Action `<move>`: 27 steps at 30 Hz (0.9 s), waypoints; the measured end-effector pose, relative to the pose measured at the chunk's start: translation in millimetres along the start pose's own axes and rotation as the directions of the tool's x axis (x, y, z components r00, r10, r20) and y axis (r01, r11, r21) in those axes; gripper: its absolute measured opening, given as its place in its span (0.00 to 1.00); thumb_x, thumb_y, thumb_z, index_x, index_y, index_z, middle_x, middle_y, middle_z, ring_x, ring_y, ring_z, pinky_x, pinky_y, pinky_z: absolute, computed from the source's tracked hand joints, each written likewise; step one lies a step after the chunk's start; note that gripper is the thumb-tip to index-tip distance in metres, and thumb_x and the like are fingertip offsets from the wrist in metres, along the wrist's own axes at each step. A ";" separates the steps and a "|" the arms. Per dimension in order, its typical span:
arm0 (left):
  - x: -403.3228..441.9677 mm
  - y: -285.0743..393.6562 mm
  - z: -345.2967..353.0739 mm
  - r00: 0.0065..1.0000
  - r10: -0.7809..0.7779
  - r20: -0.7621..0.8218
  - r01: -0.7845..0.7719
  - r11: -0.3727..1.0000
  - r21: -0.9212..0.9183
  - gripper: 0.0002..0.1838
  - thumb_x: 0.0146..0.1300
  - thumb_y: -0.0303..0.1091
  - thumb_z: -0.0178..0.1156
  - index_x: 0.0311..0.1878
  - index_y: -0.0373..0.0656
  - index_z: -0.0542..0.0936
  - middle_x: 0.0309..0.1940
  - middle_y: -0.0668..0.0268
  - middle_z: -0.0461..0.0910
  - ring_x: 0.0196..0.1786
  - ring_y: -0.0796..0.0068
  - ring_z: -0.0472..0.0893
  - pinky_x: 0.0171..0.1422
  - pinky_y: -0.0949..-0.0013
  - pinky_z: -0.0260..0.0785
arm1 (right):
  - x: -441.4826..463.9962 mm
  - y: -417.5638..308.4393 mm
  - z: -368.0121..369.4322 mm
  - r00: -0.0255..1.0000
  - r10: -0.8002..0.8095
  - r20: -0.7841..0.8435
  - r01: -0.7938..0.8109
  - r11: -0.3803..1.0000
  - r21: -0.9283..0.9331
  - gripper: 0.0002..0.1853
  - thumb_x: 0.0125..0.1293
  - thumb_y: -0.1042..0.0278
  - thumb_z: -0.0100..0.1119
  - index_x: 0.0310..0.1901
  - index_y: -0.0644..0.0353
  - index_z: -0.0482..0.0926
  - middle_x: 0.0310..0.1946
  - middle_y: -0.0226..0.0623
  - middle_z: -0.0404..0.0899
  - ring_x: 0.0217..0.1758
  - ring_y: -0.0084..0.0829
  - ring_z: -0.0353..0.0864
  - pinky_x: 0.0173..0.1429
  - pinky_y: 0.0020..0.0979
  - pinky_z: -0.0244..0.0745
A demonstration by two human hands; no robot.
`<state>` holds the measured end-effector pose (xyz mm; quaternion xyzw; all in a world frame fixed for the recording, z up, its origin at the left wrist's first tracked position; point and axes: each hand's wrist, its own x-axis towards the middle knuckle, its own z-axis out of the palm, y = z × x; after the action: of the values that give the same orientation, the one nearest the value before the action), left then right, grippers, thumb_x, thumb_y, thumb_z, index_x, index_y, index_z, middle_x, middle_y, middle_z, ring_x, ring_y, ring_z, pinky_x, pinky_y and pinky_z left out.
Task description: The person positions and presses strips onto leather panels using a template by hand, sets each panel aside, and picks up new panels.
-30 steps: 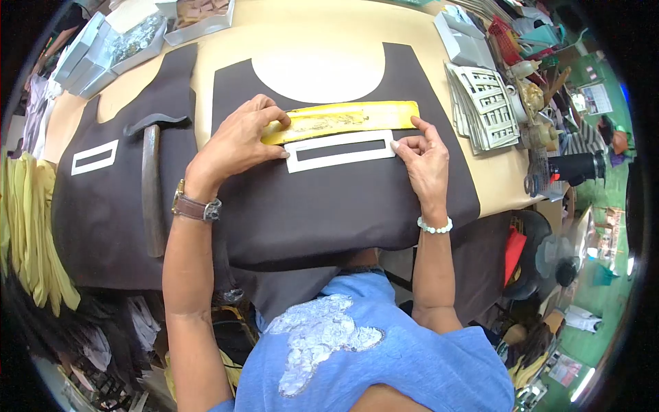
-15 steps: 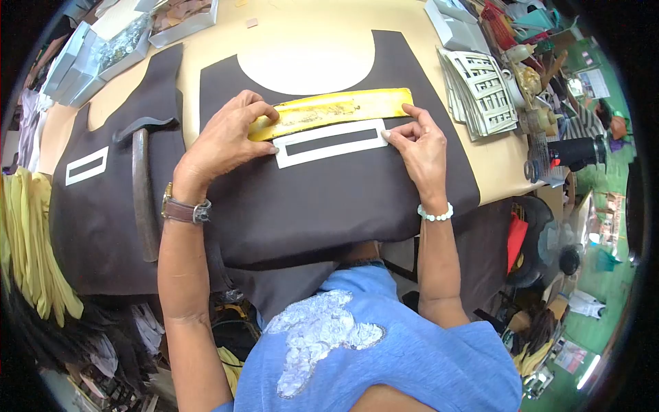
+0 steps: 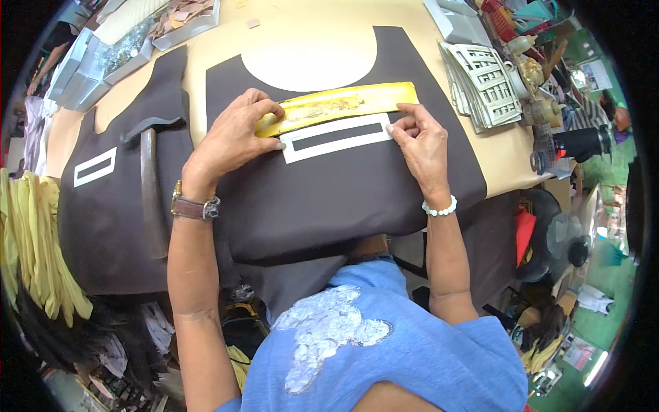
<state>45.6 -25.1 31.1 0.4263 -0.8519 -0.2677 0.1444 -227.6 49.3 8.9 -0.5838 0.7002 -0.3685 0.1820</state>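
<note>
A worn yellow strip (image 3: 343, 104) lies across a dark brown apron-shaped piece (image 3: 329, 185) on the table. Just below it sits a white rectangular frame (image 3: 329, 149) with a long slot showing the dark material. My left hand (image 3: 237, 130) is closed at the strip's left end, fingers on the yellow and thumb tip at the frame's left corner. On the other side, my right hand (image 3: 423, 144) has its index finger at the strip's lower edge. Its thumb presses on the frame's right end, with the other fingers curled in.
To the left, a hammer (image 3: 152, 185) rests on another dark piece (image 3: 103, 226) bearing a smaller white frame (image 3: 95, 167). Stacked white stencils (image 3: 487, 89) are at the right. Boxes of small parts (image 3: 127, 51) stand at the back left, and yellow strips (image 3: 41, 240) hang beside the table.
The whole view has shifted slightly, so most things appear a little further right. Both hands keep their places on the strip and frame. Another person's arm now shows at the upper left.
</note>
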 end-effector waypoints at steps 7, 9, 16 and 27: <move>-4.6 15.2 5.9 0.998 0.067 -0.014 -0.063 0.979 0.194 0.13 0.49 0.28 0.65 0.40 0.42 0.79 0.45 0.59 0.75 0.50 0.57 0.74 0.56 0.61 0.67 | -16.5 -9.4 7.0 0.926 -0.359 0.118 0.353 0.714 -0.604 0.06 0.60 0.71 0.52 0.33 0.59 0.80 0.34 0.39 0.76 0.44 0.38 0.77 0.49 0.36 0.72; -10.9 19.4 16.3 0.983 0.184 -0.018 -0.167 0.925 0.342 0.06 0.50 0.26 0.60 0.33 0.43 0.82 0.39 0.60 0.77 0.48 0.59 0.75 0.52 0.62 0.69 | -8.5 1.2 -1.4 0.949 -0.286 0.129 0.314 0.860 -0.403 0.08 0.59 0.71 0.50 0.36 0.61 0.80 0.36 0.40 0.77 0.45 0.39 0.77 0.50 0.37 0.72; -52.6 26.2 45.0 0.943 0.299 -0.148 -0.173 0.817 0.550 0.18 0.51 0.21 0.53 0.47 0.42 0.80 0.53 0.63 0.76 0.61 0.60 0.69 0.63 0.57 0.60 | -18.6 -40.3 51.8 0.757 -0.648 -0.085 0.618 0.751 -0.231 0.17 0.58 0.75 0.43 0.47 0.71 0.74 0.40 0.54 0.77 0.46 0.47 0.77 0.56 0.41 0.70; -55.3 23.6 44.2 0.962 0.226 -0.154 -0.122 0.859 0.497 0.23 0.52 0.19 0.50 0.53 0.46 0.78 0.55 0.65 0.75 0.62 0.62 0.69 0.68 0.47 0.53 | -38.1 -39.3 69.1 0.863 -0.465 0.196 0.501 0.835 -0.225 0.23 0.61 0.78 0.42 0.59 0.66 0.69 0.55 0.47 0.74 0.62 0.37 0.72 0.65 0.47 0.63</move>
<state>42.3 45.7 7.8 0.3953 -0.9069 0.0133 0.1451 -143.8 62.7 -14.8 -0.7842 0.5594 -0.2642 0.0485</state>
